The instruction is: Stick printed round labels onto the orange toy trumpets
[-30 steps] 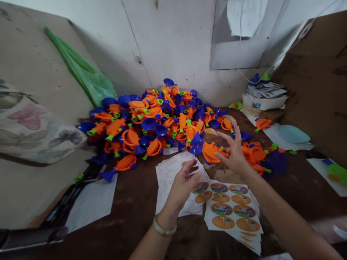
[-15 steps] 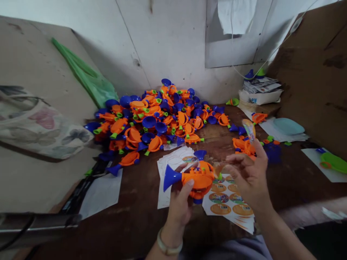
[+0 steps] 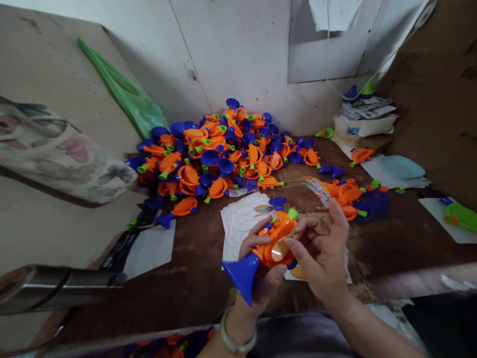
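My left hand (image 3: 257, 296) grips an orange toy trumpet (image 3: 267, 252), its blue bell pointing down to the left and its green mouthpiece up. With thumb and fingers, my right hand (image 3: 322, 253) pinches a small orange sticker (image 3: 278, 250) against the flat oval side of the trumpet. A printed, colourful sticker (image 3: 316, 190) clings to the tip of the raised right index finger. Under the hands lies a sheet of orange stickers (image 3: 298, 272), mostly hidden. Used backing sheets (image 3: 238, 221) with oval outlines lie left of it.
A large pile of toy trumpets (image 3: 210, 159) lies against the wall. A smaller group of trumpets (image 3: 345, 196) lies at right, near a pale blue lid-like piece (image 3: 400, 166) and a box of papers (image 3: 363, 124). A steel cylinder (image 3: 40, 288) is at left.
My left hand has turned the trumpet so its bell tilts down toward me. The right hand has brought the orange sticker from beside the trumpet onto its side. The view has shifted slightly.
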Demonstrator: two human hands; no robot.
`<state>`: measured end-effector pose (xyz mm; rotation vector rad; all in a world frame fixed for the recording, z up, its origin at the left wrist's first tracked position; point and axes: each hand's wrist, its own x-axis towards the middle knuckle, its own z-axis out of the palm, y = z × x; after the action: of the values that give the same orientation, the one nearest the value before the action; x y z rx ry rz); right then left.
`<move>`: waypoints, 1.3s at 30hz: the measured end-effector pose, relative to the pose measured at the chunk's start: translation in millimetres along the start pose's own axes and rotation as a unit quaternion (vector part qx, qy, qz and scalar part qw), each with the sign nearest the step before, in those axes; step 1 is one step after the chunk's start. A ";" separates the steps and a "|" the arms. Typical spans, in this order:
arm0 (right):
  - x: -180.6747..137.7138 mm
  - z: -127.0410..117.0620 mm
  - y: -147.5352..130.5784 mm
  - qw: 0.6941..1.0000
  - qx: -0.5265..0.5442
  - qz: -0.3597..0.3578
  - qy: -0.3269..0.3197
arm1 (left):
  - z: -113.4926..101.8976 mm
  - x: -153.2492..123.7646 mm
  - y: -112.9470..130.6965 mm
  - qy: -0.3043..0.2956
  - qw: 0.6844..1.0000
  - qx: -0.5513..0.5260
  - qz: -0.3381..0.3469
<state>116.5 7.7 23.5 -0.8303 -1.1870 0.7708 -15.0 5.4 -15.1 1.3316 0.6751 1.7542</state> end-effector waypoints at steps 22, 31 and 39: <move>-3.3 2.0 4.7 1.000 0.004 -0.017 0.019 | 7.5 3.3 -8.6 0.029 0.999 0.031 0.004; -2.9 2.1 4.6 1.000 0.022 -0.007 0.014 | 8.7 1.5 -7.4 0.053 0.997 0.049 -0.015; -1.0 3.3 2.4 1.000 -0.012 -0.007 0.009 | 8.1 0.8 -6.3 0.062 0.997 0.026 -0.029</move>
<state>112.9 8.5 21.5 -0.8470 -1.1876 0.7382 -5.6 8.9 -17.3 1.2331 0.8239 1.7943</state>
